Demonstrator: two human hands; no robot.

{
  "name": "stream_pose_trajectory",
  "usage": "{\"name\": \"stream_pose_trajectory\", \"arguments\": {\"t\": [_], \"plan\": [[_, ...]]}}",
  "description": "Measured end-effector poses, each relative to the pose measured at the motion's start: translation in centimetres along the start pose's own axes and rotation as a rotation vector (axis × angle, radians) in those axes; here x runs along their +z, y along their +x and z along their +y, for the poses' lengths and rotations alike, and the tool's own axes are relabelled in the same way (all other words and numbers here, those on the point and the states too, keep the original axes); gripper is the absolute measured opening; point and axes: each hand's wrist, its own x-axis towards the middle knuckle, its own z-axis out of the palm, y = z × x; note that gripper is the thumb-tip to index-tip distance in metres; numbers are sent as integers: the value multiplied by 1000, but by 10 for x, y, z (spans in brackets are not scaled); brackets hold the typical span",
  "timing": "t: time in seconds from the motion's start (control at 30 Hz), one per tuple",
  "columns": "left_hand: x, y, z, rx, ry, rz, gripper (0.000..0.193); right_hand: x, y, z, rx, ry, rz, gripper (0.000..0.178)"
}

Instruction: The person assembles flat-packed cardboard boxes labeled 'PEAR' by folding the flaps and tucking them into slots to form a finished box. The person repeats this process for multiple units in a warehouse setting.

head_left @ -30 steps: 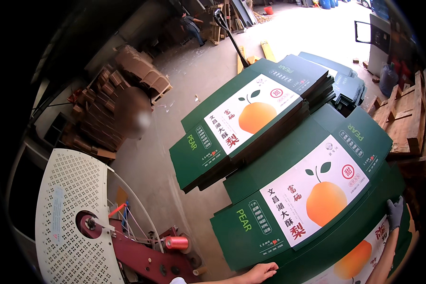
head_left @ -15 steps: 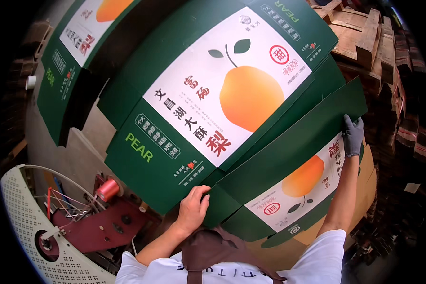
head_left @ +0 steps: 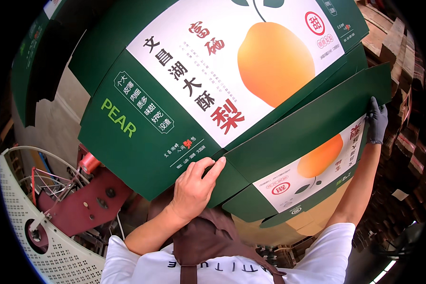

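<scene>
A large green printed cardboard box blank (head_left: 104, 142) with a white panel and a yellow pear picture spreads before me. Along its near side, a long narrow panel (head_left: 312, 123) stands folded up, and a smaller pear picture shows on the side below it. My left hand (head_left: 194, 187), bare, is closed at the left corner of this panel; its fingertips are on the cardboard edge. My right hand (head_left: 377, 122), in a dark grey glove, grips the panel's right end, with fingers over the edge and the thumb hidden.
At lower left stands a machine with a pale perforated guard (head_left: 57, 236), a maroon plate (head_left: 87, 203) and a red spool (head_left: 89, 163). Another green printed cardboard piece (head_left: 28, 71) is at far left. Wooden pallets (head_left: 388, 38) and stacked cardboard (head_left: 402, 161) lie on the right.
The box blank appears larger and closer. My right hand sits farther right and slightly higher in view, and my left hand is higher. Both keep their places on the cardboard.
</scene>
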Motion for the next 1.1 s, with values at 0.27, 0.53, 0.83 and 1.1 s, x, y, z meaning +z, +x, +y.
{"name": "stream_pose_trajectory", "arguments": {"t": [0.27, 0.53, 0.83, 1.1], "plan": [[7, 4, -3, -30, 13, -27, 50, 8, 13, 9, 13, -33, -20, 35], [7, 8, -9, -6, -5, -14, 49, 9, 12, 4, 4, -58, -37, 29], [6, 11, -8, -38, -12, -56, 51, 14, 16, 5, 12, -72, -53, 30], [7, 10, -10, -35, -21, -54, 52, 13, 21, 8, 43, -94, -44, 28]]}}
